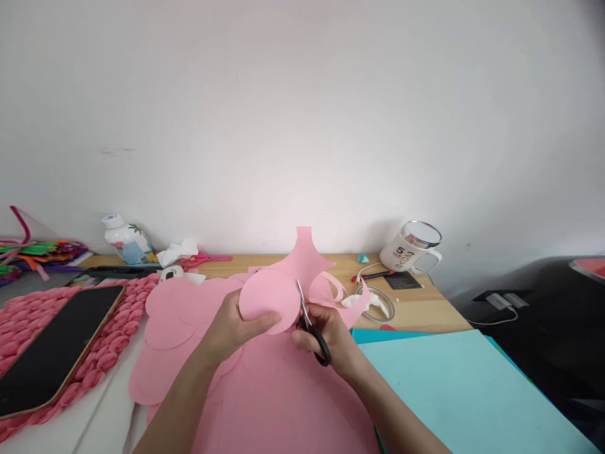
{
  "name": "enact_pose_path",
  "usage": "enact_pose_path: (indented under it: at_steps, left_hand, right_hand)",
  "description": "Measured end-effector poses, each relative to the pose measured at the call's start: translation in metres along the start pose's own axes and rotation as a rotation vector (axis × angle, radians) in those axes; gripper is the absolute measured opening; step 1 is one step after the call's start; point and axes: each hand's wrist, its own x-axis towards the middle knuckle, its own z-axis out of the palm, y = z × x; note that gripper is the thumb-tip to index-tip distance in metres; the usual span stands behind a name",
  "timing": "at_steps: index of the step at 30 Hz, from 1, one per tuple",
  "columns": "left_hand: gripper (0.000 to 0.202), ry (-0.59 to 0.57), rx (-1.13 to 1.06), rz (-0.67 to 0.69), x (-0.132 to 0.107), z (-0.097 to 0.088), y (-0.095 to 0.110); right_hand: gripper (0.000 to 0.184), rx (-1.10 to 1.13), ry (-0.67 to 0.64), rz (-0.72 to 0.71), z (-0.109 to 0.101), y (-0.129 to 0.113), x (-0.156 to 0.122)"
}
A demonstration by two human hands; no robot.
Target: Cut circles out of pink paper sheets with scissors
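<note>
My left hand (239, 325) pinches a pink paper circle (269, 299) by its lower left side, thumb on the front. In my right hand (331, 334) is a pair of black-handled scissors (305, 309), its blades pointing up along the circle's right edge. Behind the circle rises a pink paper offcut (305, 252) with curved sides; whether it still joins the circle is hidden. Under my hands lie several pink paper sheets (278, 397). To their left, cut pink paper circles (174, 340) overlap in a pile.
A phone (57, 347) rests on a pink braided mat (118, 321) at the left. Light blue paper (467, 378) lies at the right. Along the wall stand a white bottle (130, 239), pink scissors (208, 258), a mug (409, 249) and a tape roll (390, 306).
</note>
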Motion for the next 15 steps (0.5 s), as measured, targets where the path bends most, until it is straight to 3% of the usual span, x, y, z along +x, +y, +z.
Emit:
enact_pose_path:
  at_steps: [15]
  left_hand:
    - [0.027,0.058,-0.1,0.077,0.0022,0.0014,-0.0045]
  right_hand:
    - [0.03,-0.039,0.036,0.038,0.0013,-0.0017,-0.0008]
